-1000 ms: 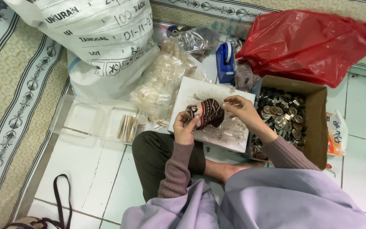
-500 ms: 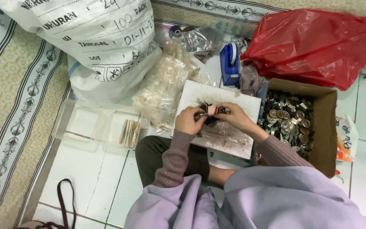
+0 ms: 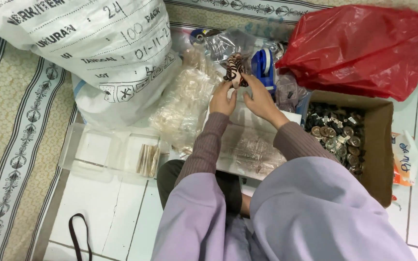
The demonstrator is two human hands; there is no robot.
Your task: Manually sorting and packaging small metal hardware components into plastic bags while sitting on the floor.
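Striped piece: small brown and cream item (image 3: 234, 69), held up at 12 o'clock, pinched between both hands
Left hand (image 3: 222, 99): fingers closed on the piece's lower left
Right hand (image 3: 257, 95): fingers closed on its right side
Tape dispenser (image 3: 263, 65): blue, just right of the piece
Cardboard box (image 3: 380, 145): at 3 o'clock, full of small metal parts
Red bag (image 3: 364, 46): at 1 o'clock
White sack (image 3: 97, 53): at 10 o'clock
Clear tray (image 3: 95, 152): on the floor at 9 o'clock

A home floor is serving as a packing spot. A big sack (image 3: 97, 53), a cardboard box (image 3: 364, 145) and a patterned rug (image 3: 20, 121) are lying on white tiles (image 3: 97, 212)
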